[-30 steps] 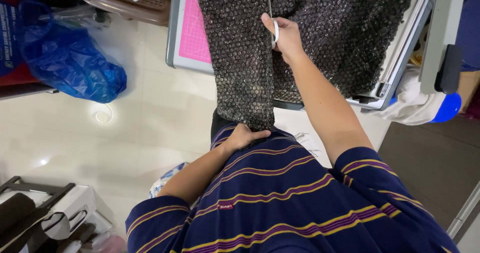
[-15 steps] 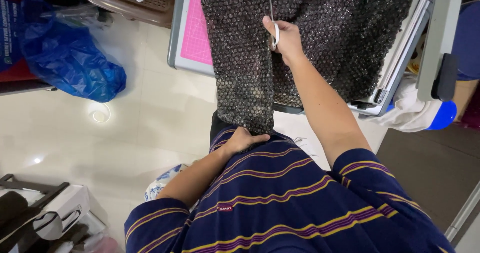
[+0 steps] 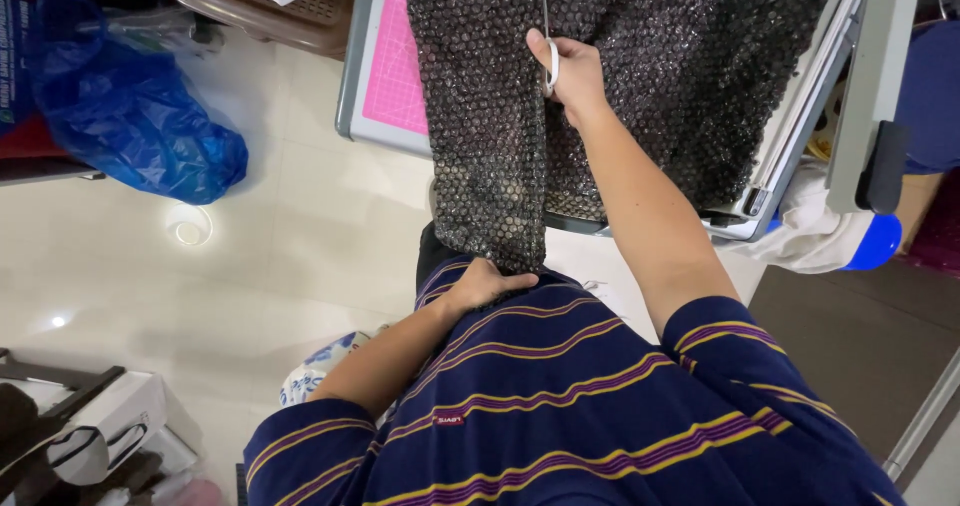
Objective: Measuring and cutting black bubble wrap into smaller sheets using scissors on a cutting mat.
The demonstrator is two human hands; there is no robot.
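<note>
Now scissors [image 3: 548, 61] in rt hand [image 3: 575, 71]

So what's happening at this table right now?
A person is cutting a sheet of dark bubble wrap that hangs off a table edge over a pink cutting mat. The right hand works scissors up a slit in the sheet; the left hand holds its lower edge against their striped shirt.

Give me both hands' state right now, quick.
Left hand: closed, gripping the hanging bottom edge of the bubble wrap sheet against the body.
Right hand: closed on white-handled scissors, blades into the bubble wrap.
</note>
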